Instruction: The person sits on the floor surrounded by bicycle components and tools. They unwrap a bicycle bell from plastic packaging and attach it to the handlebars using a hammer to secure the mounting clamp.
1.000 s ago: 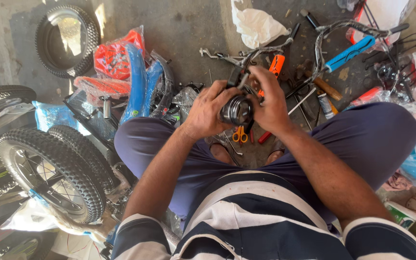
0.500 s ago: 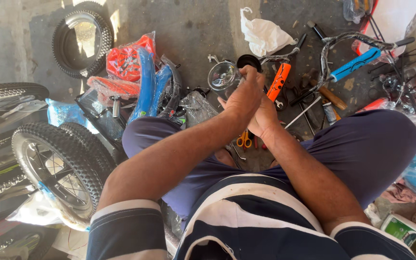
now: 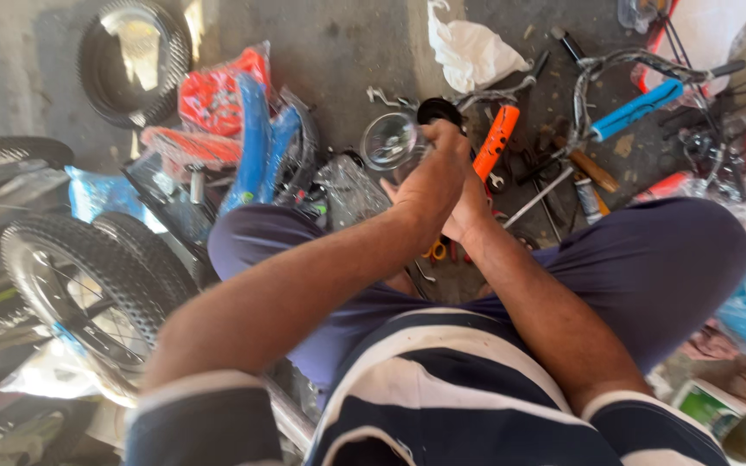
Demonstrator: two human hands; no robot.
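Note:
My left hand point(image 3: 432, 177) is raised in front of me and closed over a small black round part point(image 3: 439, 110), which sticks out above its fingers. My right hand point(image 3: 470, 214) is pressed up under the left one and closes on the same part from below, with its fingers mostly hidden. A shiny round metal disc point(image 3: 390, 141) shows just left of the hands; whether it belongs to the held part is unclear. I sit with my knees apart in dark blue trousers and a striped shirt.
On the concrete floor lie an orange-handled tool point(image 3: 496, 142), handlebars with a blue grip point(image 3: 636, 108), small orange scissors point(image 3: 435, 251), a white bag point(image 3: 472, 52) and red and blue wrapped parts point(image 3: 235, 112). Spoked wheels point(image 3: 88, 293) stand at left, and a tyre point(image 3: 135, 60) lies further back.
Both hands have lifted the black part from knee level up and away from me, and the left hand has moved over the right. The view has tilted slightly.

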